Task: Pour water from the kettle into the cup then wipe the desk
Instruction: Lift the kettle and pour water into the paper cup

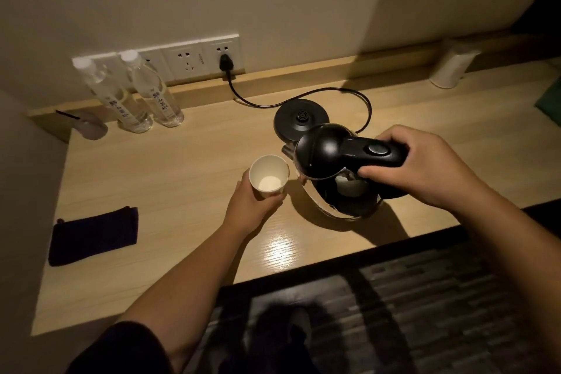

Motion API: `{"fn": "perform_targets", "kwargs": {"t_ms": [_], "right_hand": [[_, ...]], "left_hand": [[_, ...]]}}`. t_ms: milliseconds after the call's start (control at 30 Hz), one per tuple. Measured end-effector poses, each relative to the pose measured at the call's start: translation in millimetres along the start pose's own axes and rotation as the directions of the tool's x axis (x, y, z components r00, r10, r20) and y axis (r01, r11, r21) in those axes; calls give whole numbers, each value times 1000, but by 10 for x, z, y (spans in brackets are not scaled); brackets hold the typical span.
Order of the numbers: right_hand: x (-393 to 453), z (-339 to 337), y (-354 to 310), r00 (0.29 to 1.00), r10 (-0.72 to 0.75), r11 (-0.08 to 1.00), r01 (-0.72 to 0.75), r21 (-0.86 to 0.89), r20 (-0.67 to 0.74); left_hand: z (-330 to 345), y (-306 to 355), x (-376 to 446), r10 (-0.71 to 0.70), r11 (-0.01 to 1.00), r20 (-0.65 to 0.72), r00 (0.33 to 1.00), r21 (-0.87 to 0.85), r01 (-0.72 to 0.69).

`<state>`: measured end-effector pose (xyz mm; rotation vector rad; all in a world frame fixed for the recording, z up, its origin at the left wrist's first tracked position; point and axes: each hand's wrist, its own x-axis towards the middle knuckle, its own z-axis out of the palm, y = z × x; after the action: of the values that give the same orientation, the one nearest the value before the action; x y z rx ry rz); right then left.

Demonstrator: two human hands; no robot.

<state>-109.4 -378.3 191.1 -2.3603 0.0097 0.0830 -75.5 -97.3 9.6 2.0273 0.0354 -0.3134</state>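
Observation:
A white paper cup [269, 175] stands upright on the light wooden desk [170, 179], and my left hand [253, 206] grips its near side. Just right of it is a steel kettle [331, 170] with a black lid and black handle. My right hand [425, 167] is closed around the handle, and the kettle's spout points left toward the cup's rim. The kettle is off its round black base [301, 120], which lies behind it. I see no water stream. A dark folded cloth [94, 235] lies flat at the desk's near left.
Two clear water bottles [145, 94] stand at the back left by the wall sockets [194, 58], where the base's black cord [358, 100] is plugged in. A white roll [452, 67] stands at the back right. The desk's front edge meets dark patterned carpet [409, 307].

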Motion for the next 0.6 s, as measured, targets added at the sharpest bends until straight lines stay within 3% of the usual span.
{"fn": "perform_targets", "kwargs": {"t_ms": [233,600], "right_hand": [[214,-154,-421,986,-66,976,96,-194,156],[467,-101,-670,955,-103,912,202,-358,277]], "left_hand": [[-16,-31,30,-9,1000,20,1000,10,9],[5,-105,69,-13,1000,24,1000,15,13]]}}
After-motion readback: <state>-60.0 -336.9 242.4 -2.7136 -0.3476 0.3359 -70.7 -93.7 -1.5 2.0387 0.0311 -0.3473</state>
